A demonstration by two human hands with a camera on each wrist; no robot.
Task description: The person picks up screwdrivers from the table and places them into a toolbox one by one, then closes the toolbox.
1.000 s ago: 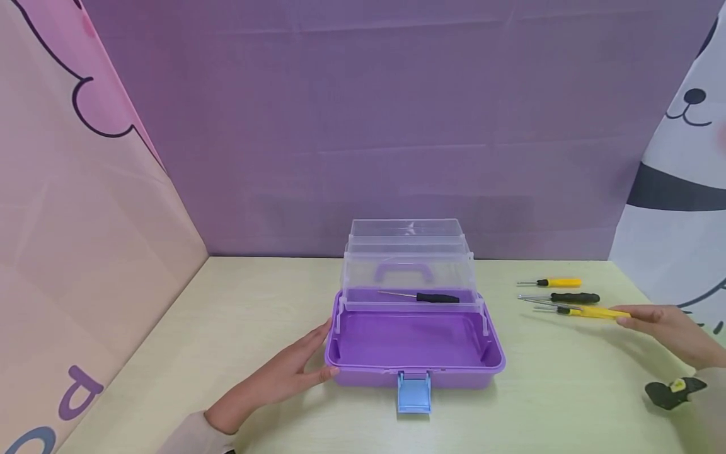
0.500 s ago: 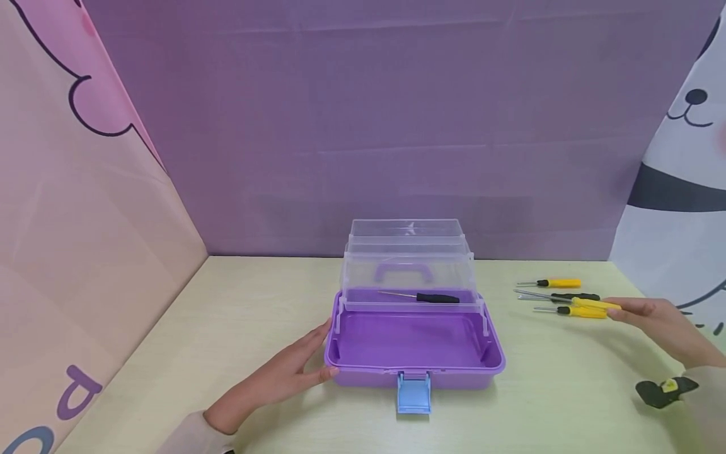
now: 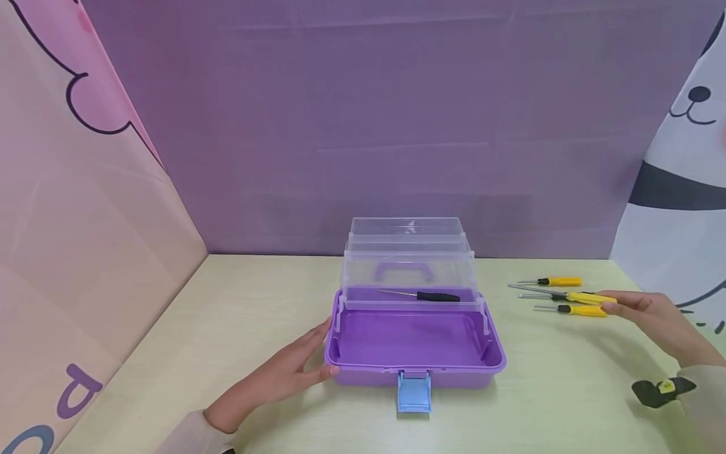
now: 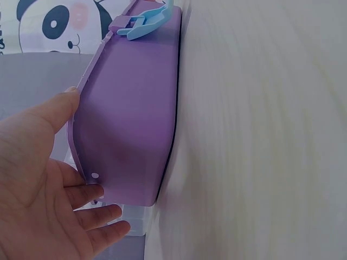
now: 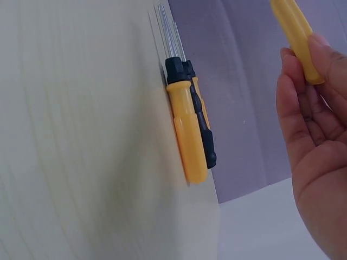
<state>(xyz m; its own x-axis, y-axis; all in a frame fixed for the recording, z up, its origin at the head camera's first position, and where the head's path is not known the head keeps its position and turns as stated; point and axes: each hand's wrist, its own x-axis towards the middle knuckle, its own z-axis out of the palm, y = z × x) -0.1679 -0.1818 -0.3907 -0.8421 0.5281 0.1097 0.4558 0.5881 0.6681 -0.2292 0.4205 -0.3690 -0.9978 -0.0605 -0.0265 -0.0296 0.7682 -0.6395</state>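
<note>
While pinching a yellow screwdriver (image 3: 590, 298) in right hand (image 3: 652, 318), frame right, and resting relaxed left hand (image 3: 288, 372) against box (image 3: 363, 377), could drop it by gripping just its end.

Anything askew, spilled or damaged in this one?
Nothing stands out: the toolbox sits open with no visible damage, three screwdrivers lie roughly side by side on the table, and the right hand holds a yellow screwdriver.
</note>
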